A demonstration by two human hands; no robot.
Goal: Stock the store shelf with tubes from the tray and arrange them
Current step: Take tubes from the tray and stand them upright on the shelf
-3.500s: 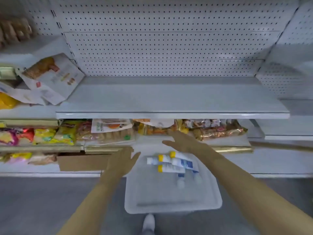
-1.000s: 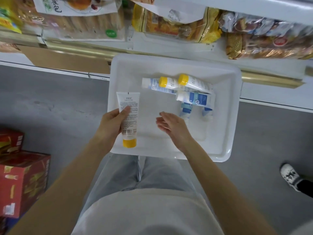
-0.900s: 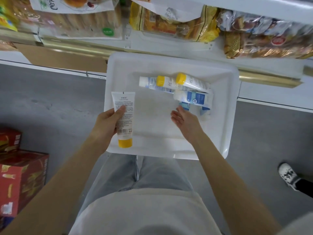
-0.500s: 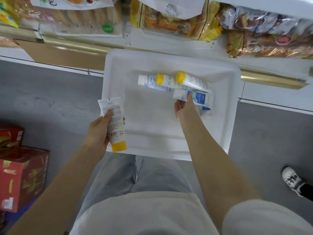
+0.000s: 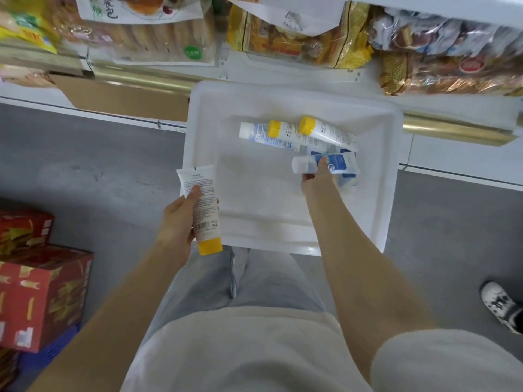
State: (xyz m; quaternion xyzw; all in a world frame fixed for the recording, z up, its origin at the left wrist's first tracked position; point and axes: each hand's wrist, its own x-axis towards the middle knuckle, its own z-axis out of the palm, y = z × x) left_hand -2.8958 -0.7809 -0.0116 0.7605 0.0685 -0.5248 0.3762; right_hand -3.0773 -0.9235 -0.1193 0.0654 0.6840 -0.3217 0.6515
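Reaching further in than a moment ago, the right hand (image 5: 317, 183) now pinches a blue-labelled tube (image 5: 338, 163) in the white tray (image 5: 392, 193). The left hand (image 5: 181, 219) grips a yellow-capped tube (image 5: 202, 206) at the tray's left rim. This looks like the picking step; next, the pinched tube needs lifting clear of the neighbouring tubes (image 5: 294, 135).

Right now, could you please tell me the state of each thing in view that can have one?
left hand, gripping the held tube.
held tube, capped, yellow cap toward the person.
right hand, gripping the blue-label tube.
blue-label tube, capped, in the tray.
tray, holding tubes.
right yellow-capped tube, capped, lying in tray.
middle yellow-capped tube, capped, lying in tray.
white-capped tube, lying partly under it.
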